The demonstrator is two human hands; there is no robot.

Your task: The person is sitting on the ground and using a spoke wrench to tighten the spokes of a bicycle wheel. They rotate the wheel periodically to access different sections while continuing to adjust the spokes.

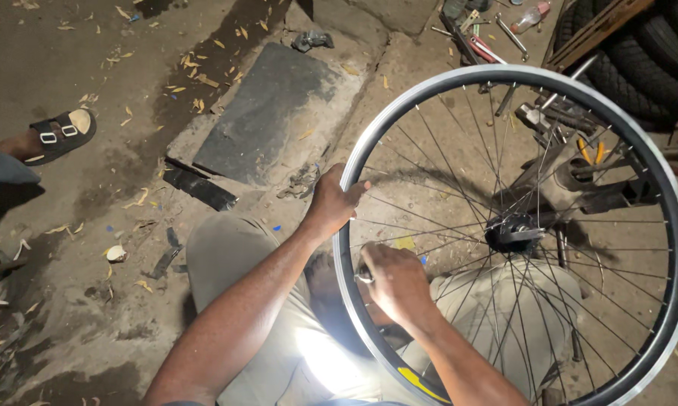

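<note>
Bicycle wheel with a silver metal rim and thin wire spokes (pixel 677 225) stands nearly face-on to my view, its axle pointing up toward me and its flat plane spread across the right half of the scene, over my knees in grey trousers (pixel 226 256). Its dark hub (pixel 513 231) sits right of centre. My left hand (pixel 333 201) is closed around the rim at its left edge, thumb lying along the metal. My right hand (pixel 395 282) is curled shut just inside the rim lower down, pinching a small silvery tool (pixel 364 275) against a spoke near the rim; I cannot tell the tool's exact kind. Beyond the wheel lie a dark flat slab (pixel 267 113) on dusty ground, stacked black tyres (pixel 655 60), and another person's sandalled foot (pixel 57 135).
</note>
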